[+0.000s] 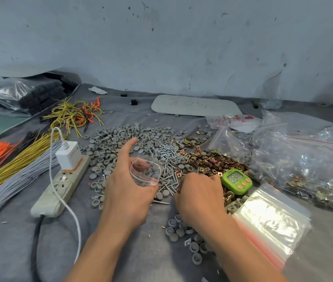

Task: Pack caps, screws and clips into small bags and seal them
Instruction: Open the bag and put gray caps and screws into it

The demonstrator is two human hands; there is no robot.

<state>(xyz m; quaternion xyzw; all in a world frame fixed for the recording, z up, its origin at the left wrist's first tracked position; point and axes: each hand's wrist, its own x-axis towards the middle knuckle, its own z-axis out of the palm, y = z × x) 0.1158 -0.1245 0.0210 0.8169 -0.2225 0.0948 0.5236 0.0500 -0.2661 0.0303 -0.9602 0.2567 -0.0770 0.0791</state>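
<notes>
The small bag point(146, 173) is see-through, with a red line by its mouth. The left hand point(127, 188) holds it open with curled fingers, and the first finger sticks out straight. Grey shapes show through the bag, but I cannot tell if they are inside it or under it. The bag is over the middle of the desk point(120, 257).

The round grey caps point(120, 137) lie in a big heap at 11 o'clock from the bag. The shiny screws point(167, 155) are at 2 o'clock, right beside it. The brown-gold clips point(208, 161) are at 3 o'clock.

The right hand point(199, 194) rests on the piles with its fingers curled down. I cannot tell if it holds anything.

Full bags point(303, 165) with clips inside sit far off at 3 o'clock. A stack of empty bags point(269, 218) lies at 4 o'clock, near a green timer point(236, 181).
</notes>
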